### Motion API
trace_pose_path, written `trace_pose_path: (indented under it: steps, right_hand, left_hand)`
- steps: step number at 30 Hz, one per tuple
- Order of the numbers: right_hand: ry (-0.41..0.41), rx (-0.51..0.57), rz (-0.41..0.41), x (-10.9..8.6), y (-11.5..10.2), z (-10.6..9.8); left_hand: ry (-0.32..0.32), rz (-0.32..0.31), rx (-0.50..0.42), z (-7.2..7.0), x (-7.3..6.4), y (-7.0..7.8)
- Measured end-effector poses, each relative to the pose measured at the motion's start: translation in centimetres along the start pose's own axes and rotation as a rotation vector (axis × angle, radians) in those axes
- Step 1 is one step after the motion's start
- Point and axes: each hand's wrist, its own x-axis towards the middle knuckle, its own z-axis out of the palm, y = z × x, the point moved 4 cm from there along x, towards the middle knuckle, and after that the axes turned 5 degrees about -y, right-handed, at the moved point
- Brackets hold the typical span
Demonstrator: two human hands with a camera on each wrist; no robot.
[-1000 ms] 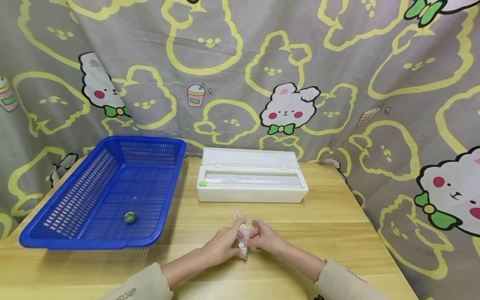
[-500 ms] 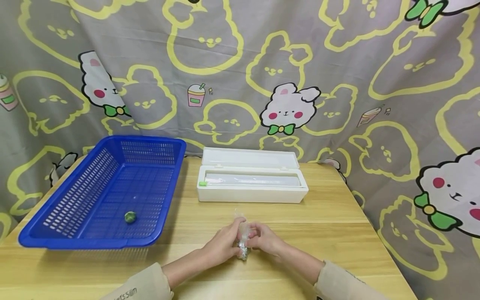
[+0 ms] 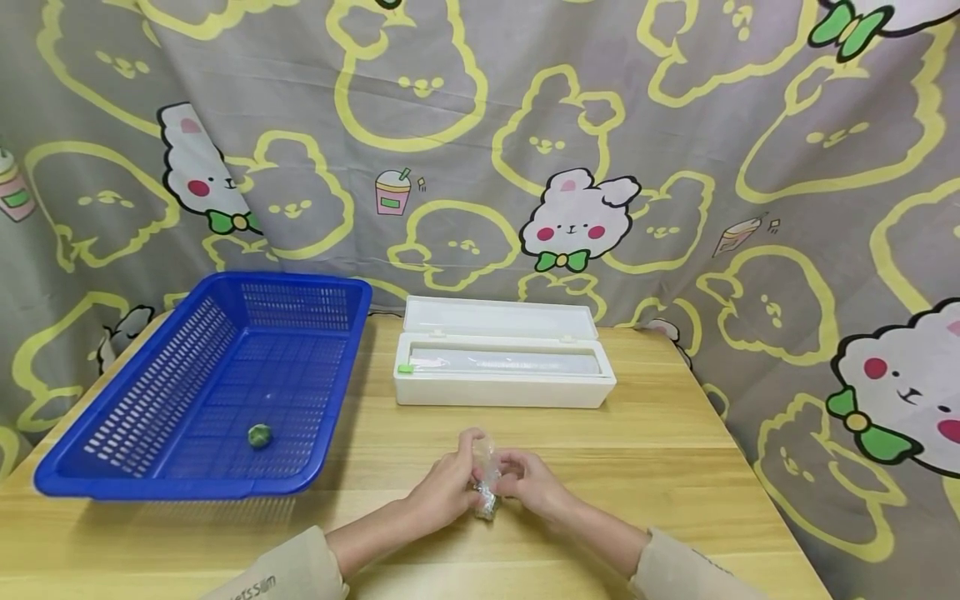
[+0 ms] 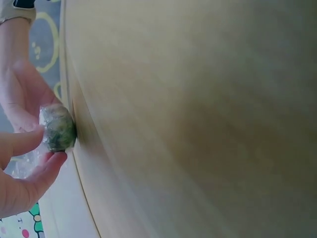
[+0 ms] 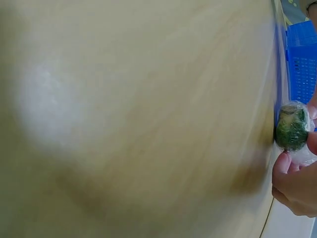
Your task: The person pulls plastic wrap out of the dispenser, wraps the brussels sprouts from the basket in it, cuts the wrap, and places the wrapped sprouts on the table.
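A small round green vegetable, resembling a Brussels sprout, is wrapped in clear cling film, seen low over the tabletop. My left hand pinches it between thumb and fingertips, with the index finger raised beside the bunched film. From the other side my right hand grips the film close above the vegetable, fingers curled. In the right wrist view the film lies tight over the green vegetable, with its loose end gathered between the fingers. Part of the film is hidden by both hands.
At the left stands a blue perforated basket with one small green ball inside. A white cling film box, lid raised and roll inside, stands behind the hands. A patterned curtain hangs at the table's back and right.
My left index finger has lifted off the film. The right fingers, more spread before, have closed in on it. The film tip that stood up behind the hands now shows less.
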Motion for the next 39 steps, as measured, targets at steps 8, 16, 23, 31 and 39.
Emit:
trace_pose_path:
  steps: [8,16,23,31,39]
  right_hand:
    - [0.01,-0.01,-0.011,0.0,0.3,-0.1]
    - [0.011,-0.12,-0.123,-0.2,-0.2,0.2]
    - [-0.003,-0.193,-0.21,-0.1,-0.3,0.3]
    - [-0.112,-0.388,-0.309,-0.5,-0.3,0.6]
    - [-0.102,-0.514,-0.358,-1.0,-0.3,0.7]
  left_hand:
    - [0.024,0.023,0.039,0.1,0.1,0.1]
    - [0.112,0.0,0.039,-0.7,-0.6,0.2]
    - [0.146,0.103,0.055,-1.7,-0.4,0.7]
    - [0.151,0.145,0.066,-2.2,0.1,0.9]
    - [0.18,0.149,0.113,-2.3,0.0,1.4]
